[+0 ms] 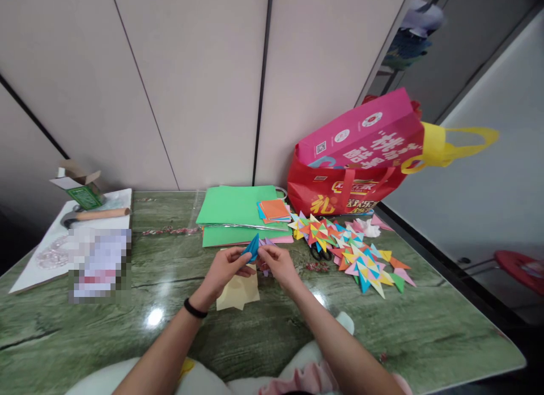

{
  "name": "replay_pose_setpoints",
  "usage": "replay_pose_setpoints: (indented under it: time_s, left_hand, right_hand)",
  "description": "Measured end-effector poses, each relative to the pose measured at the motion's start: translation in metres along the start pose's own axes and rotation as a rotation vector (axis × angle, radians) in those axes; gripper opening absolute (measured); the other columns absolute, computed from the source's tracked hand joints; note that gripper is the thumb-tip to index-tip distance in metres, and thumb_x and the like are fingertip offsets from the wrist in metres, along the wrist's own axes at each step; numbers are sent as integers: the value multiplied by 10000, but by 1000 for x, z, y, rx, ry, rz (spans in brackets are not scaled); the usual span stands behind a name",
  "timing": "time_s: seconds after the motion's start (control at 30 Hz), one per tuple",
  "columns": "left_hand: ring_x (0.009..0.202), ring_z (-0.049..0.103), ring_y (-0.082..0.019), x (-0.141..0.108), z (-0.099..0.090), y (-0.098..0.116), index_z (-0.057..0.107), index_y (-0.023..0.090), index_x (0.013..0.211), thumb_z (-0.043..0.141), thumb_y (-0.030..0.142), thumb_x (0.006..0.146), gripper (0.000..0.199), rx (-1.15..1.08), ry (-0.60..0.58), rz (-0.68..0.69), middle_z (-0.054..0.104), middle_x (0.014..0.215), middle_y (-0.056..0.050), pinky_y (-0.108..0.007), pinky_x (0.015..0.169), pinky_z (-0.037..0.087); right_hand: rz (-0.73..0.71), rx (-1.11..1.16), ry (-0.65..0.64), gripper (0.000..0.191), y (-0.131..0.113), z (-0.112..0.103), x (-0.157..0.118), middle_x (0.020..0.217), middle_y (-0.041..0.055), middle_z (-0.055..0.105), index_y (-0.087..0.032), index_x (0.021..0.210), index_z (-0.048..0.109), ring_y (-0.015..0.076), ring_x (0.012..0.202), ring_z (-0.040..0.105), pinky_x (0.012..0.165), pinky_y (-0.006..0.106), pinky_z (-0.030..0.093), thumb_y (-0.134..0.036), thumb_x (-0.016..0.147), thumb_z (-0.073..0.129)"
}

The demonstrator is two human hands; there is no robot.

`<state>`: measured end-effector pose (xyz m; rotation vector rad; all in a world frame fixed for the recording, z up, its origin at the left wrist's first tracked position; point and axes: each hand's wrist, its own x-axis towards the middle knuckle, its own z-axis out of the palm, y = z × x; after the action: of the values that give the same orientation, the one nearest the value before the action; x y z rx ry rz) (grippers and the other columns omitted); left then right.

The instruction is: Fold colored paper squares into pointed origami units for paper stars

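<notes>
While both hands meet above the green marbled tabletop (157,270), the left hand (228,263) pinches a blue folded-paper piece (252,248) between thumb and fingers. The right hand (277,263) curls its fingers together at the piece's three o'clock side; whether they grip it cannot be told. Relative to the piece: pale yellow paper sheets (238,293), six o'clock; green sheets (236,205), twelve; small orange-topped paper squares (274,208), one; red gift bag (306,185), two; pointed multicoloured paper clusters (363,263), three.
</notes>
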<state>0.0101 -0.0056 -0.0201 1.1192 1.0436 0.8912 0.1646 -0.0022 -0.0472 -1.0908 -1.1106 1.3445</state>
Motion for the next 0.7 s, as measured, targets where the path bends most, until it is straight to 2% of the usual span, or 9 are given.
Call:
replay_pose_setpoints:
  time_s: [0.13,0.33,0.53,0.7]
  left_hand:
    - [605,676,-189,1,1,-2,654,119,903,724,426,636,413,37,19,33,703,745,-61,-303,603,547]
    - [661,629,-191,2,0,-4,676,120,885,723,409,622,393,117,74,112,688,808,-64,-295,558,534]
    - [576,519,-145,5,-2,-5,659,130,685,607,492,702,366,163,137,195,596,614,1,-247,524,458]
    - [587,476,-132,6,-5,-7,631,143,655,581,506,719,372,177,172,234,566,611,16,-216,523,392]
  right_hand:
    - [15,12,-23,325,3,1,0,551,-4,599,-181,680,669,132,494,546,460,248,452,-500,620,695]
    - [21,48,-30,384,7,0,0,661,7,647,-182,822,642,150,551,599,523,289,509,-456,569,735]
    - [-65,-2,20,196,6,-3,1,601,-11,618,-177,690,615,121,525,563,514,249,481,-310,589,718]
    - [-106,-62,11,187,5,-3,1,720,22,668,-179,778,678,140,607,584,571,261,472,-241,601,689]
